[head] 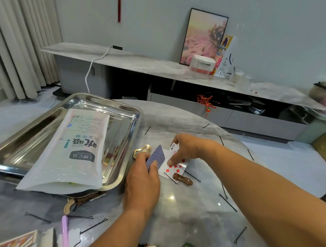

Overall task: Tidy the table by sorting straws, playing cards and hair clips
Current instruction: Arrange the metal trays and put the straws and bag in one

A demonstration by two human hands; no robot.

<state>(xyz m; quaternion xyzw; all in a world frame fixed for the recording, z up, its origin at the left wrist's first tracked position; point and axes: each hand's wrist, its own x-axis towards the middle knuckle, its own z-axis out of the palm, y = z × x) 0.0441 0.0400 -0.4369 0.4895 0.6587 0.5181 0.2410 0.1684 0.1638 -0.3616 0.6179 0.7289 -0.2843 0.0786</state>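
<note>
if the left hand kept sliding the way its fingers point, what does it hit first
The left hand, holding blue-backed cards, points up and slightly left across the table. Probably the gold hair clip just beyond its fingertips comes first, then the steel tray; depth is hard to judge.

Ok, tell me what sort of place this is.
Probably a home living room: a low marble-topped media console along the wall, a framed flower picture leaning on it, pleated curtains at left, and a marble table in front.
</note>
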